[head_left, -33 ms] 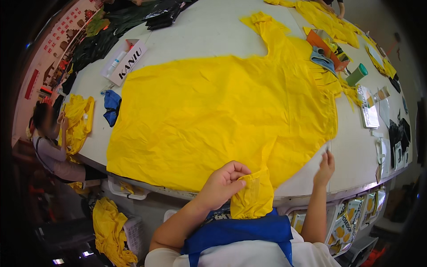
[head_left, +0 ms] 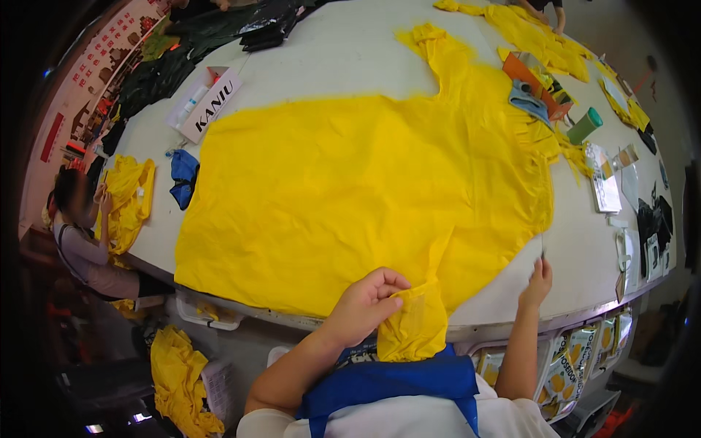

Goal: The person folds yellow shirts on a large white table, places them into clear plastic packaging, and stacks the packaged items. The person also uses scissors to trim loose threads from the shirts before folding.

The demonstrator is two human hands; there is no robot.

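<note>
A long yellow garment [head_left: 328,182] of thin, wrinkled cloth, like a raincoat, lies spread flat over the pale table. One sleeve [head_left: 413,332] hangs over the near edge toward my blue apron [head_left: 394,387]. My left hand [head_left: 365,306] pinches this sleeve at its side between thumb and fingers. To the right, my right hand [head_left: 537,285] is raised over the table edge, apart from the garment, its fingers closed. A small dark tip shows at those fingers, too small to name. The garment's other sleeve [head_left: 442,51] stretches toward the far side.
Far left stands a white box [head_left: 208,106]; a blue cloth bundle [head_left: 184,179] lies nearer. At right are an orange box [head_left: 537,84], a green-capped bottle [head_left: 584,126] and packets [head_left: 604,179]. A co-worker [head_left: 87,233] handles yellow cloth. Yellow cloth [head_left: 179,379] fills a bin below.
My right hand has moved slightly down and its fingers have drawn together. My left hand still holds the sleeve in about the same place.
</note>
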